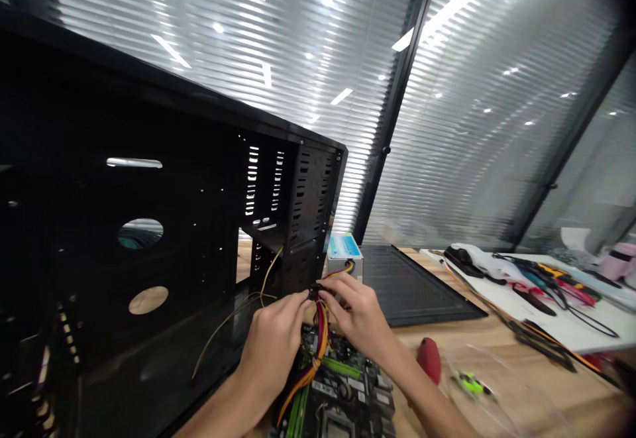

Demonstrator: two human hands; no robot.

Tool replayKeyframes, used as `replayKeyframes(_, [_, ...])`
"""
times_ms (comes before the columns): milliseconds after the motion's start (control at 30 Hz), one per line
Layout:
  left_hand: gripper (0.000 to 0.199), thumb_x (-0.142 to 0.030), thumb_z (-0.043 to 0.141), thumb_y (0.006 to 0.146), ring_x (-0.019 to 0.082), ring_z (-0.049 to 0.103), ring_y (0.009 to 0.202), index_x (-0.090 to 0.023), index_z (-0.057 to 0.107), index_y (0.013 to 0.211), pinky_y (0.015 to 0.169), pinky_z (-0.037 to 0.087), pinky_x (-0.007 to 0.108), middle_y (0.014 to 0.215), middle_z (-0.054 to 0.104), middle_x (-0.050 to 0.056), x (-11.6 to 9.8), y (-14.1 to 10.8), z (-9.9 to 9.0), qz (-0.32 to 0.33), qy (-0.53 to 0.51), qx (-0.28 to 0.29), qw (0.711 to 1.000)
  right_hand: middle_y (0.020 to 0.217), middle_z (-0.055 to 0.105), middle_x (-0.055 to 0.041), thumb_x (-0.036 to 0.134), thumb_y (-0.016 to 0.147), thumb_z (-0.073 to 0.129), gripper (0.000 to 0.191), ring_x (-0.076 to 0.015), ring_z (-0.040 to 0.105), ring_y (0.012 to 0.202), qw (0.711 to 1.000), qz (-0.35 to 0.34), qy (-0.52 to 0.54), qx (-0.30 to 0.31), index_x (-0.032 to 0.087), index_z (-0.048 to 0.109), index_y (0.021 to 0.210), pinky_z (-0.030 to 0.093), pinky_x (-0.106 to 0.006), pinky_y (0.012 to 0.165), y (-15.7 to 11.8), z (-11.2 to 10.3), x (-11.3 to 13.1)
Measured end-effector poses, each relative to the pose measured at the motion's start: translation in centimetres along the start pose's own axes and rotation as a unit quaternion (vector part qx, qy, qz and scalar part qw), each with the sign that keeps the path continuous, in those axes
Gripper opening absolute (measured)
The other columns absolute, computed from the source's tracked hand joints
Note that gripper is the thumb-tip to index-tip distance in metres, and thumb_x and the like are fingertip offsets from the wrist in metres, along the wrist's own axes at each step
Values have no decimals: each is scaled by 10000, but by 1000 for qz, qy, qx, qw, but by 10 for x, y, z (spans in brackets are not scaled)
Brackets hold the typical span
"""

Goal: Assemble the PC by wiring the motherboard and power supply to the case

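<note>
- Left hand (pixel 272 352) and right hand (pixel 355 315): the fingers of both are closed on a small black plug (pixel 315 290), just beside the open black computer case (pixel 271 252).
- Wire bundle (pixel 318 338): red, yellow and black, it hangs from the plug over a circuit board (pixel 342 385) on the counter (pixel 447 365).
- Risk at the plug: pulling on the wires instead of its body could loosen a wire or bend a contact.
- Risk at the circuit board: the hanging wires could catch on its raised parts if dragged across it.
- Risk at the case: its thin metal edges could scrape the hands or wires, and the thin yellow wire (pixel 223 342) could snag on an opening.
- Red handle (pixel 428 360): it lies near the right forearm, which could knock it aside.
</note>
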State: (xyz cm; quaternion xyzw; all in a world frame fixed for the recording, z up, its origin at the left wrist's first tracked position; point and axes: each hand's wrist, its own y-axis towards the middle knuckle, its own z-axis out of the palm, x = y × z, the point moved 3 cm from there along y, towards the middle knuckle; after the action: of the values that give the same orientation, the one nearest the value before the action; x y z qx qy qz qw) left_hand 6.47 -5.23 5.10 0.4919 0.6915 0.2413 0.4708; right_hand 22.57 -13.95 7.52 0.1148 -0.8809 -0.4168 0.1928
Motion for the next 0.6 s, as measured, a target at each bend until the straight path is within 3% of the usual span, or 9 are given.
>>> replayKeyframes(100, [282,-98,521,1011,203,801,954,-161,711,1210,835,652,300,1116,824,60,1,-2,-2,58,76,-26,995,1083,691,-79,148,1057,549,221,-188,685,946,998,-22,-54,-11,196,682,1227,555,-301,820,0,-3,4])
replayKeyframes(267, [401,-9,474,946,235,793,996,-124,672,1275,840,682,367,1183,808,86,-1,-5,-4,115,162,-10,980,1099,679,-109,108,1058,482,305,-207,686,951,982,-74,-171,18,156,652,1307,579,-309,790,-3,-7,9])
replayKeyframes(400, [447,21,448,908,242,784,1011,-98,662,1282,851,682,383,1200,799,109,-7,-5,-6,154,192,-8,969,1074,673,-118,100,1051,458,332,-227,670,941,966,-110,-231,44,124,639,1329,566,-308,700,-5,-7,13])
replayKeyframes(600, [383,-29,405,977,221,768,970,-83,670,1248,848,662,351,1158,802,109,-12,-4,-5,187,204,-18,961,1042,668,-115,103,1045,461,327,-235,632,929,952,-133,-268,65,111,637,1321,509,-308,610,-5,-4,18])
